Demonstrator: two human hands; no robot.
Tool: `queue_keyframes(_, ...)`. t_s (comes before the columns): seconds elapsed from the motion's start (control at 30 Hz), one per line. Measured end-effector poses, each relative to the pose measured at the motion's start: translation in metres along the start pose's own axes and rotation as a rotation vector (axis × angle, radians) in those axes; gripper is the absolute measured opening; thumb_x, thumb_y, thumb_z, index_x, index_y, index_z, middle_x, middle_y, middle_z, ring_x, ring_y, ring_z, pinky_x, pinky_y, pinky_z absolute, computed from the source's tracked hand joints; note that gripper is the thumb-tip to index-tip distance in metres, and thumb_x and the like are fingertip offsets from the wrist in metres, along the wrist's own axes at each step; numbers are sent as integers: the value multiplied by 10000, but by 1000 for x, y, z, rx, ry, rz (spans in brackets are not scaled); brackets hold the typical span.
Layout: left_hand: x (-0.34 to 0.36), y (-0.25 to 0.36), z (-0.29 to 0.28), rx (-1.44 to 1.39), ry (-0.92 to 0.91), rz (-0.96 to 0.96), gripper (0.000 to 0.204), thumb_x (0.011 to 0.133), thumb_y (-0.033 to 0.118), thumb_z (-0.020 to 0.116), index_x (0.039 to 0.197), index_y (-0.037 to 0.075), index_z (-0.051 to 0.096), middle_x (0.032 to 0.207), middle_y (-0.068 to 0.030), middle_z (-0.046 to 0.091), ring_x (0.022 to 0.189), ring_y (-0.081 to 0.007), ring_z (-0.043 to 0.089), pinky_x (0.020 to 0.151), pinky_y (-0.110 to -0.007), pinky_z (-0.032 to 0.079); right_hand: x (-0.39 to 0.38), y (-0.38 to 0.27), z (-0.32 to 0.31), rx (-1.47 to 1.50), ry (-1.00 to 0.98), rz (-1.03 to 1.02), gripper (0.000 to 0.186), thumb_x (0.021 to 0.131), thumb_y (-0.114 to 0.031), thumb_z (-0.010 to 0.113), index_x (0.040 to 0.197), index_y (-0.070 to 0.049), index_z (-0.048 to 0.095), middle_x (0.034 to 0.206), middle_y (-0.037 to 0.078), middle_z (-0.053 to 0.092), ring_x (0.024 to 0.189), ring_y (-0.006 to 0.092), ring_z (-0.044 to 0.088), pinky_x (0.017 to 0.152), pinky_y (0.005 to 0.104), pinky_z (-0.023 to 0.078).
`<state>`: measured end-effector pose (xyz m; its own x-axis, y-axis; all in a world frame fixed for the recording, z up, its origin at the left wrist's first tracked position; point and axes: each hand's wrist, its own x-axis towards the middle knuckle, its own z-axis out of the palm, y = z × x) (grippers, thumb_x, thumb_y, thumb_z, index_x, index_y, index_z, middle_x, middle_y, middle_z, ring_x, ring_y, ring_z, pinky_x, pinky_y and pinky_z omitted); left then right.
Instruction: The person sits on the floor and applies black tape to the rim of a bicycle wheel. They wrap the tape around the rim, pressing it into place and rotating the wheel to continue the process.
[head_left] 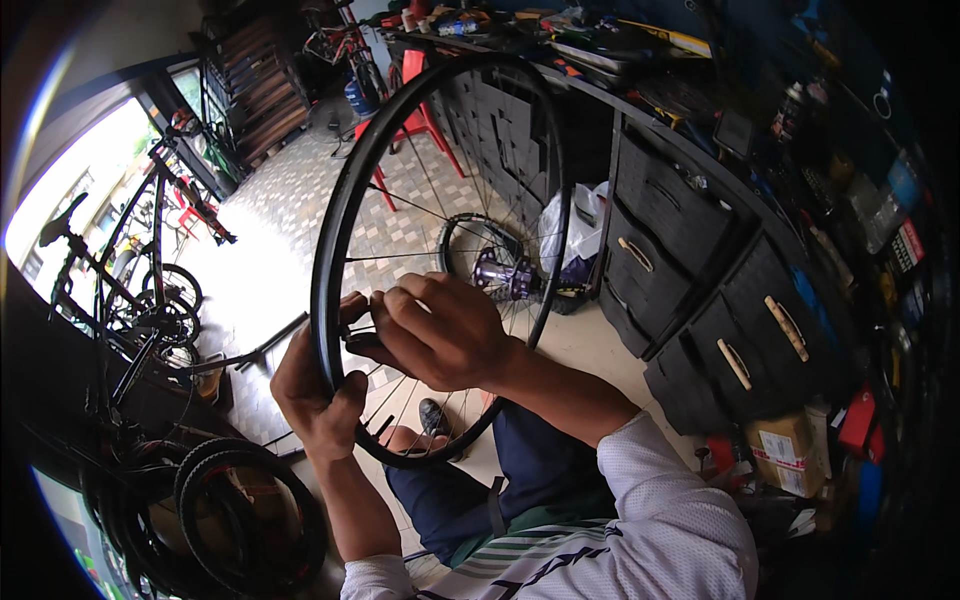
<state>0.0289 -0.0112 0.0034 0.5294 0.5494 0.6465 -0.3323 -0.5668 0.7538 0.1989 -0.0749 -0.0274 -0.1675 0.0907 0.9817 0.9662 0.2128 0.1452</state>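
Observation:
A black bicycle wheel rim (545,315) with thin spokes and a purple hub (500,275) stands upright in front of me, slightly tilted. My left hand (320,400) wraps round the left side of the rim, thumb on the near face. My right hand (430,330) is closed just inside the rim at that side, its fingertips pinched at a spoke beside the left hand. A small dark piece shows between them, too hidden to name. My legs are below the wheel.
Bicycles (155,320) stand at the left above stacked tyres (245,455). A red chair (440,130) is behind the wheel, near another wheel on the tiled floor (255,220). Black drawers (670,240) under a cluttered workbench line the right, with a cardboard box (785,450) below.

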Motion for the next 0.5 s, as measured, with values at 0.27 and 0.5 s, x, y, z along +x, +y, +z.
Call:
queue_keyframes(0.27, 4, 7, 8, 26, 26, -15, 596, 665, 7, 620, 1244, -131, 640, 1165, -189, 683, 1112, -271, 661, 1032, -385, 479, 7, 20, 4, 379, -43, 112, 236, 825, -237, 817, 787, -64, 662, 793, 38, 609, 732, 211, 637, 628, 349, 509)
queue_keyframes(0.5, 0, 6, 6, 3, 18, 2, 610, 689, -72, 613, 1293, -149, 611, 1182, -192, 695, 1057, -233, 679, 993, -356, 508, 8, 48, 6, 1195, -549, 497, 318, 1009, -309, 679, 904, -13, 727, 825, 85, 719, 756, 176, 714, 684, 323, 532)
